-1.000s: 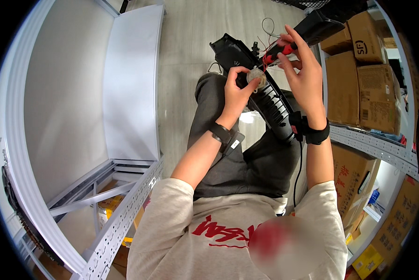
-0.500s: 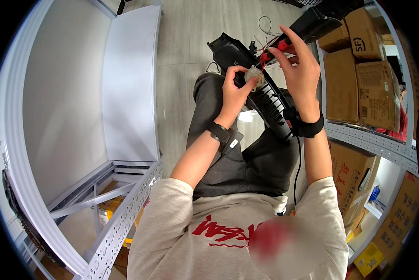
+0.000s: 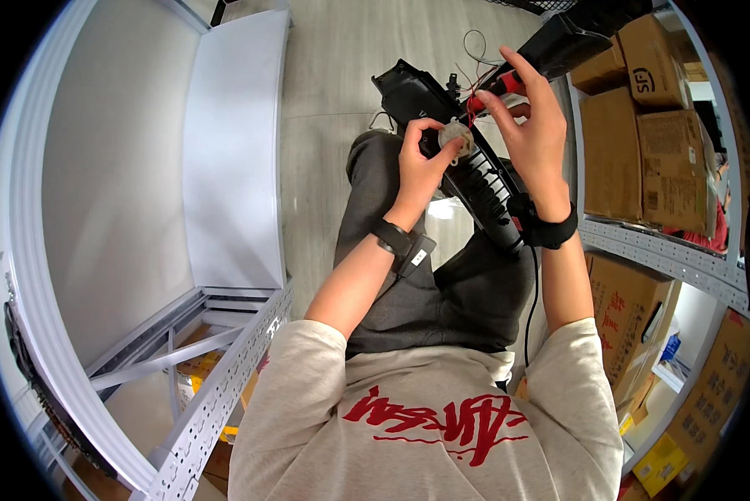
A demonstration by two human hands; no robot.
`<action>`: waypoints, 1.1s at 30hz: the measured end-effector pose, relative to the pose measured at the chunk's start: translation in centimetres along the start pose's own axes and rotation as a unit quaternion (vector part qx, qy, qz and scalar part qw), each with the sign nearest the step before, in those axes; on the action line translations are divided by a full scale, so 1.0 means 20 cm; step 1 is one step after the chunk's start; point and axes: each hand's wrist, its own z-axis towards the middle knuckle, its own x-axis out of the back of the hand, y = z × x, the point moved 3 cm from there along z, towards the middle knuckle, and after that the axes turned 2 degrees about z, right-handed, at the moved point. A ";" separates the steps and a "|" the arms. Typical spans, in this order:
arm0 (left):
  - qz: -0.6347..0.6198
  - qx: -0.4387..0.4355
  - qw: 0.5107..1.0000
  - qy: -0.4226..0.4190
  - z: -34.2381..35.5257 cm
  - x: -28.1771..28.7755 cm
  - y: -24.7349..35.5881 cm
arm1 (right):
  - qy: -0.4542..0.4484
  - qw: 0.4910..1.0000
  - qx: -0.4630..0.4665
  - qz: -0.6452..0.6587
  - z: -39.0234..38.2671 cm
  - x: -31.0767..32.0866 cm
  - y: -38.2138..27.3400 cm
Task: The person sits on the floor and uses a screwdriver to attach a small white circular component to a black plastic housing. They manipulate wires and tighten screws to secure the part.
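My left hand (image 3: 423,159) is closed, thumb and fingers pinching a small round, whitish translucent part (image 3: 455,140) from the side. This part is held against a long black plastic housing (image 3: 413,90) with a slatted section, lying slanted over my lap. Thin red and dark wires (image 3: 473,77) rise loosely beside it. My right hand (image 3: 535,125) is up and to the right, index finger stretched out, thumb tip beside a red-and-black handle (image 3: 494,90). This handle lies between thumb and curled fingers; its far end and kind are hidden among wires and hand.
A large black piece (image 3: 567,42) stands beyond my right hand. Cardboard boxes (image 3: 609,154) fill a metal shelf (image 3: 667,255) at the right. At the left are a white panel (image 3: 233,150) and a perforated metal rail (image 3: 225,384). A black cord (image 3: 532,309) hangs from my right wrist strap.
My right hand and wrist have shifted slightly left, and its fingers have moved a little around the handle. My left hand and the round part are almost where they were.
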 end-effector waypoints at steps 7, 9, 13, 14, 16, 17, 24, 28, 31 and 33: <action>-0.013 0.012 1.000 0.009 0.00 0.00 0.01 | -0.066 0.990 -0.049 0.116 -0.02 -0.04 0.07; -0.033 0.024 0.999 0.014 0.00 0.00 0.00 | -0.058 0.995 -0.049 0.067 -0.03 -0.04 0.07; -0.014 0.008 1.000 0.005 0.00 0.00 -0.01 | -0.049 0.998 -0.036 0.006 -0.04 -0.03 0.05; -0.003 0.000 1.000 0.000 0.00 0.00 -0.01 | -0.051 0.998 -0.023 0.025 -0.03 -0.04 0.04; 0.010 -0.006 1.000 0.001 0.00 0.00 -0.01 | -0.056 0.996 0.003 0.064 -0.02 -0.05 0.04; 0.016 -0.009 1.000 0.001 0.00 0.00 -0.01 | -0.060 0.996 0.000 0.069 -0.02 -0.06 0.04; 0.026 -0.008 1.000 0.006 0.00 0.00 0.00 | -0.098 0.994 -0.033 0.040 -0.03 -0.07 0.08; 0.013 0.002 1.000 0.005 0.00 0.00 -0.02 | -0.057 0.998 0.005 -0.018 -0.05 -0.07 0.10; 0.004 0.001 1.000 0.002 0.00 0.00 -0.01 | -0.037 0.999 -0.017 -0.021 -0.07 -0.09 0.10; 0.000 0.000 1.000 0.002 0.00 0.00 0.00 | -0.044 0.999 -0.017 -0.001 -0.07 -0.09 0.11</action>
